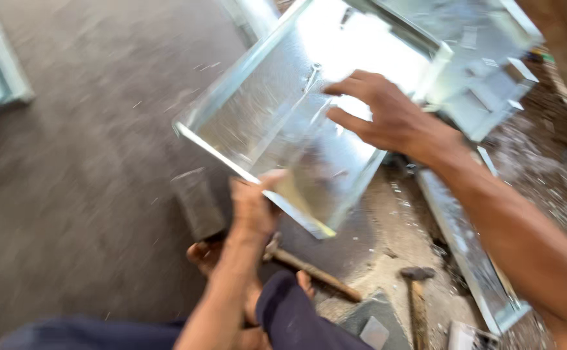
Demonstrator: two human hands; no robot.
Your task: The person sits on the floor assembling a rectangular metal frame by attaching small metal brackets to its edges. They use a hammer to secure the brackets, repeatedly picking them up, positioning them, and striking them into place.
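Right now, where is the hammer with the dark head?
The hammer lies on the floor at the lower right of the head view, beside a long metal strip, below the shiny sheet-metal tray that both hands hold.
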